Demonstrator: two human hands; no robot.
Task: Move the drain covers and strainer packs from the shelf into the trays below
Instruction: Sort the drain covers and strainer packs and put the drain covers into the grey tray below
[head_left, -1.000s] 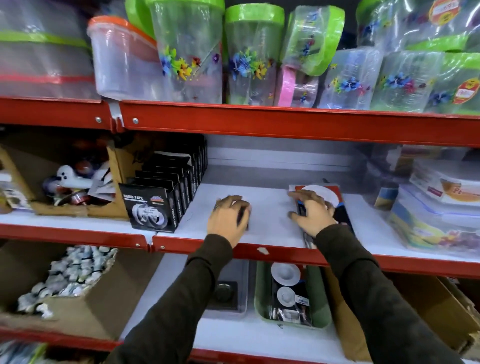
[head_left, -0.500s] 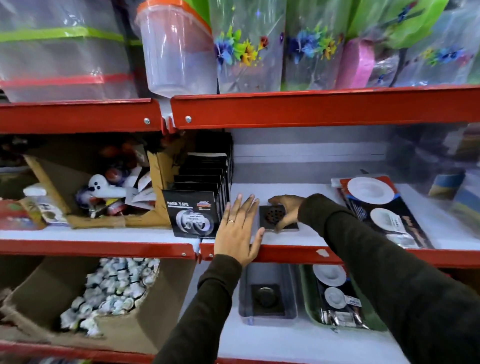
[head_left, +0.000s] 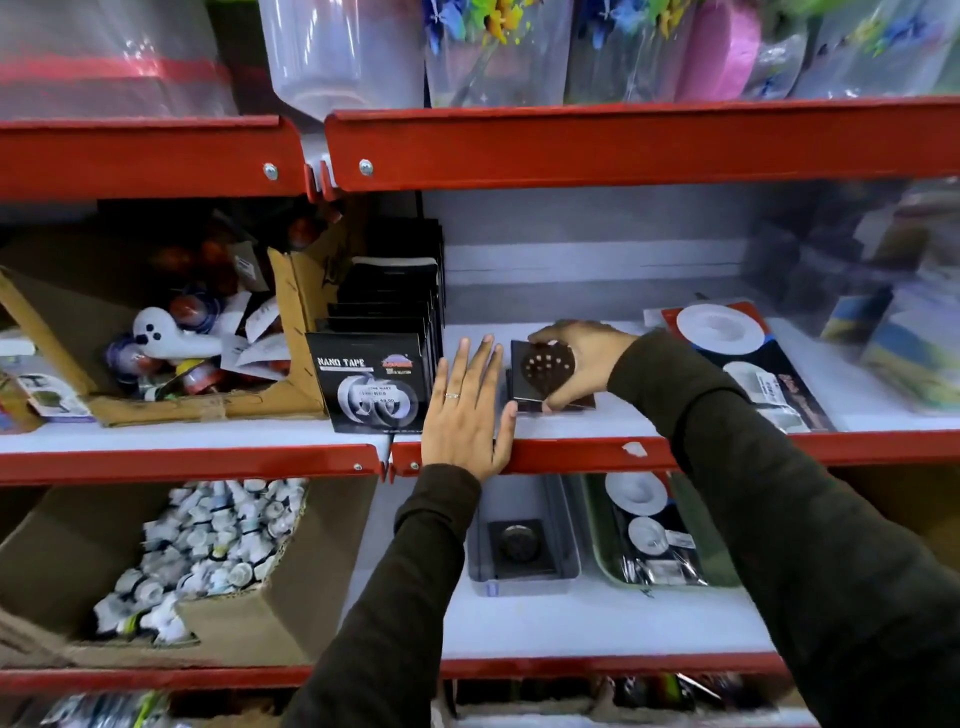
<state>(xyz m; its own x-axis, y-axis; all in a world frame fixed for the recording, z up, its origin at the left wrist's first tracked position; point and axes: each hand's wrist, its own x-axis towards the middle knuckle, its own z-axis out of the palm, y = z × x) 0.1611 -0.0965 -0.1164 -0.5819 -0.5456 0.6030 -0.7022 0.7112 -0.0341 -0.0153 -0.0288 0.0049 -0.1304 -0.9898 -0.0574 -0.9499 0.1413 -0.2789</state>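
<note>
Right hand (head_left: 582, 358) has its fingers clamped on the tilted drain cover (head_left: 545, 376) at the shelf (head_left: 597, 426) front; left hand (head_left: 467, 410) lies flat, fingers spread, at its nine o'clock. Best lift clear, then lower toward six o'clock into the grey tray (head_left: 569, 525).

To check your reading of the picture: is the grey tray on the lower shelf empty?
No: the grey tray already holds one square drain cover lying flat inside it.
</note>
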